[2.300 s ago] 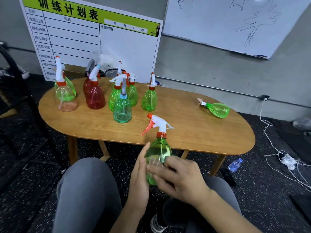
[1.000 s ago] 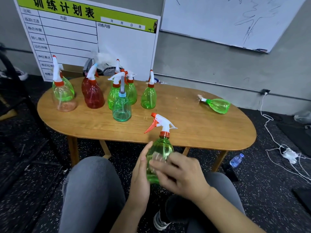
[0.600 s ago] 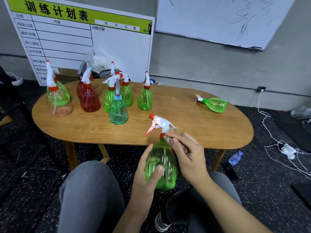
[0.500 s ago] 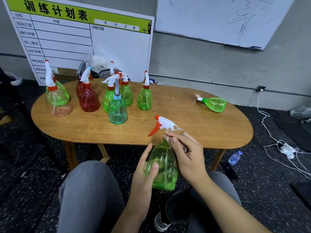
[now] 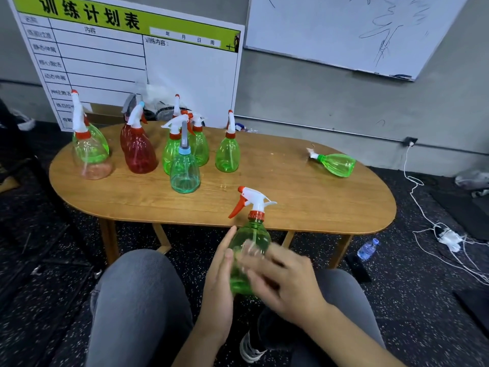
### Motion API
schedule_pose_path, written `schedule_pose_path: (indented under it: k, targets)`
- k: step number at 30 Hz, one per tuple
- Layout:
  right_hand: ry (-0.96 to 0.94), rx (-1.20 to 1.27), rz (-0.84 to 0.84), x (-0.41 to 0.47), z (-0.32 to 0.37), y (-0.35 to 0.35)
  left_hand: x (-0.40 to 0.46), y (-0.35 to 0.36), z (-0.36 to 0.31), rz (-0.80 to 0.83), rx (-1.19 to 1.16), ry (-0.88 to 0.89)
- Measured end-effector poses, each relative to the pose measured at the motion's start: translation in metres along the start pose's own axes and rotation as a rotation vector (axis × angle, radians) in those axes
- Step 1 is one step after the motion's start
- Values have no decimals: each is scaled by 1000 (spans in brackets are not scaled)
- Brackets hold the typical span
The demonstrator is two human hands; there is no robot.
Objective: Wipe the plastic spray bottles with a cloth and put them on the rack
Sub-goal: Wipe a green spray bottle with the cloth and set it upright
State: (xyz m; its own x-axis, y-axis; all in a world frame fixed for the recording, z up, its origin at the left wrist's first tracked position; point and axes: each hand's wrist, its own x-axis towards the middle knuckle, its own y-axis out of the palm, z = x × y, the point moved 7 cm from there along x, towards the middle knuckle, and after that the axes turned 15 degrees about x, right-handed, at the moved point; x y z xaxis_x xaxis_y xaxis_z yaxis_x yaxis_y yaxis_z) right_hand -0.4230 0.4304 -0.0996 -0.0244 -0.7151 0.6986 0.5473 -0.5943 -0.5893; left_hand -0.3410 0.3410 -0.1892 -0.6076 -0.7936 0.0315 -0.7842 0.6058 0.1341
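Note:
A green spray bottle (image 5: 250, 234) with a white head and red trigger stands upright above my lap, in front of the table. My left hand (image 5: 219, 282) grips its left side, thumb across the front. My right hand (image 5: 285, 282) is blurred with motion over the bottle's front, its fingertips holding a small pale cloth (image 5: 250, 249) against the plastic. Several more spray bottles stand on the wooden table (image 5: 304, 207): a red one (image 5: 139, 152), a teal one (image 5: 185, 173) and green ones (image 5: 227, 154). Another green bottle (image 5: 336, 164) lies on its side at the right.
My grey-trousered knees (image 5: 140, 300) sit just under the table's near edge. A small water bottle (image 5: 367, 249) and white cables (image 5: 447, 234) lie on the dark floor at the right. A schedule board (image 5: 132, 56) leans against the wall behind the table.
My right hand has come down from the bottle's neck to its body and is rubbing across the front. The bottle is upright again in my left hand.

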Motion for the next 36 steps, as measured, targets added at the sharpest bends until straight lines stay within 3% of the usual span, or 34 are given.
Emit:
schedule_pose_path:
  k: [3,6,8,12,15,17,22,25,28,32,36]
  targets:
    - [-201,-104,138,-16,18,10,-1,1,-7,5,-72,4]
    - [-248,-132,146,-10,15,6,0,0,-8,-11,-56,5]
    - [-166,-118,80,4,2,-1,2,-2,-5,-32,3,11]
    - [173,33,-143,32,-36,-16,4,-3,4,-40,40,-2]
    - [223,75,-195,31,-37,-10,6,-4,6,-43,14,-3]
    - [162,49,-165,23,-22,-3,5,-4,4,-45,-22,-14]
    - [-180,-50,100,-18,18,24,-1,-4,-7,-22,-162,-19]
    - [-226,-109,114,-15,20,18,-2,-1,-13,-8,-150,6]
    - [-119,-110,17,9,6,5,1,-2,-8,-22,-56,22]
    - [227,-12,-167,40,-41,-14,4,-3,3,-48,35,1]
    - [244,34,-194,36,-36,-7,6,-6,8,-64,15,-26]
